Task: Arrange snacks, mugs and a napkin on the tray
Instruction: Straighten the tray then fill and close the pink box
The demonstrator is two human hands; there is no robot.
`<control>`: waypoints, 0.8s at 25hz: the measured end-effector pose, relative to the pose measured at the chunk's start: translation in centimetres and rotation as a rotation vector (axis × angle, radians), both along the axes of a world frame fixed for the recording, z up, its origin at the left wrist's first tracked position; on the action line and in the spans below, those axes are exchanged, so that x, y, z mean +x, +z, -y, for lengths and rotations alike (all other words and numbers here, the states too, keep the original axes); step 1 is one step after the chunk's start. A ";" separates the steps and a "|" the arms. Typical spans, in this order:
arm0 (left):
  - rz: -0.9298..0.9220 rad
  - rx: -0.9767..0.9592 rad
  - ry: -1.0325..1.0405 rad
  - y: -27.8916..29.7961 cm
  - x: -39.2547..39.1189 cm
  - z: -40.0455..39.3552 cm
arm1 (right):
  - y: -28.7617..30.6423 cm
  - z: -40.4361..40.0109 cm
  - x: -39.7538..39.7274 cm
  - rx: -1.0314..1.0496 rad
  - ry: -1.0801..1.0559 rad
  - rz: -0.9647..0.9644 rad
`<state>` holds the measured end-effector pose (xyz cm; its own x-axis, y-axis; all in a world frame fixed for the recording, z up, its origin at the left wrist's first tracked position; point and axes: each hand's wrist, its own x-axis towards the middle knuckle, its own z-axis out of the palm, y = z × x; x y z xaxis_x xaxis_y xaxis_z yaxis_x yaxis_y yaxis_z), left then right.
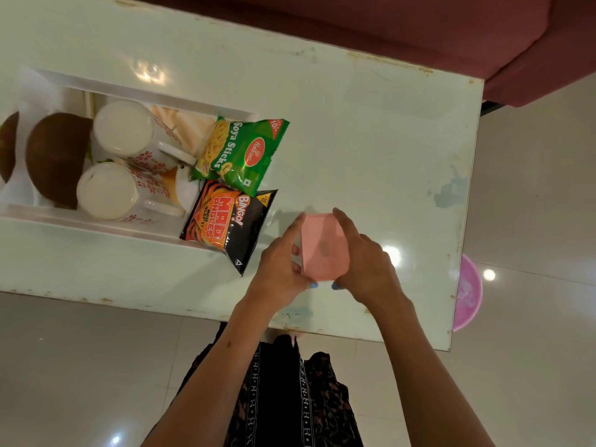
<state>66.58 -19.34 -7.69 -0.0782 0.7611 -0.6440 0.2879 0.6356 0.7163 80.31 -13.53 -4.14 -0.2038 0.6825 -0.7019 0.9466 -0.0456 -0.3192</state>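
We have the pink napkin (324, 248) folded small and held between both hands over the table (371, 140), near its front edge. Left hand (283, 266) pinches the napkin's left side, forefinger stretched up along that edge, thumb under the near corner; right hand (364, 262) grips the right side, fingers laid over the far corner, thumb at the near edge. So the hands are together, both clamped on the napkin, thumbs almost meeting. Its long axis runs away from us, slightly tilted. We can't tell if it's touching the table or lifted just off it. The tray (135, 88) sits to our left and a bit farther out. Two mugs (124, 129) stand in it with what look like brown bowls (54, 153) beyond them. The green packet (242, 153) and the black packet (227, 225) lie at its right end, both overhanging the rim toward the napkin. The key relation: the napkin goes left, and the black packet sits just beside the left hand, right in the path. Left hand is nearer the tray, so we judge it the likelier carrier. Free space in the tray looks tight, so the napkin probably lands on or beside the packets.
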 end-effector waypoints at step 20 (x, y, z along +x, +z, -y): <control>-0.147 0.031 -0.077 0.4 0.5 0.0 | -1.0 0.0 1.4 -0.034 -0.102 -0.196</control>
